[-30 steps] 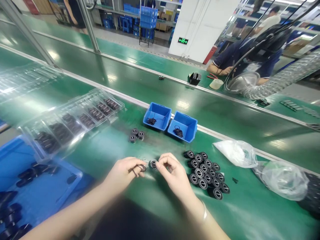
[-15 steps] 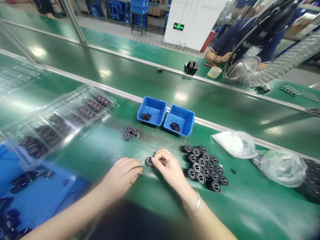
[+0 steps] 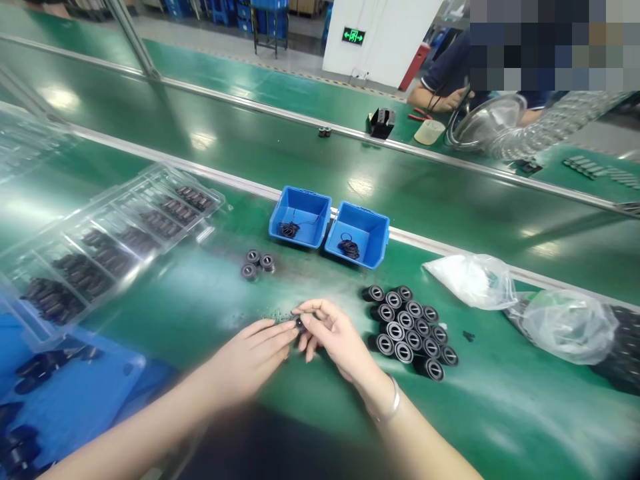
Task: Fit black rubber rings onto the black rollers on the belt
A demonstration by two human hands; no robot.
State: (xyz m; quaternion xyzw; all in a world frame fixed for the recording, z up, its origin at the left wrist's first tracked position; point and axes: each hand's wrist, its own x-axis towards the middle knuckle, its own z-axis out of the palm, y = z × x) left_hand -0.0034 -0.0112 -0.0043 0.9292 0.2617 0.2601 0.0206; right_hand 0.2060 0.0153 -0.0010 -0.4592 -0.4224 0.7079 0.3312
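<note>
A small black round part (image 3: 299, 323) is pinched by my right hand (image 3: 333, 337), its thumb on the near face and the index finger curled over the far side. My left hand (image 3: 260, 350) meets it from the left, fingers pressed together and tips against the part. Those fingers hide much of it, and whether they hold anything else does not show. Tiny black bits (image 3: 273, 315) lie scattered just behind the hands. To the right stand several black cylinders (image 3: 405, 321) with slotted round tops, grouped close together. Three short black round pieces (image 3: 253, 257) sit farther back on the left.
Two blue bins (image 3: 313, 241) with black rings (image 3: 349, 249) stand behind the hands. A clear compartment box (image 3: 80, 222) of dark parts and a blue tray (image 3: 117, 393) are left. Plastic bags (image 3: 473, 280) lie right. Another person's hand (image 3: 453, 100) is across the bench.
My left hand has moved right and its fingertips now touch the round part. My right hand's lower fingers have spread, and the part has tilted. The view has shifted slightly.
</note>
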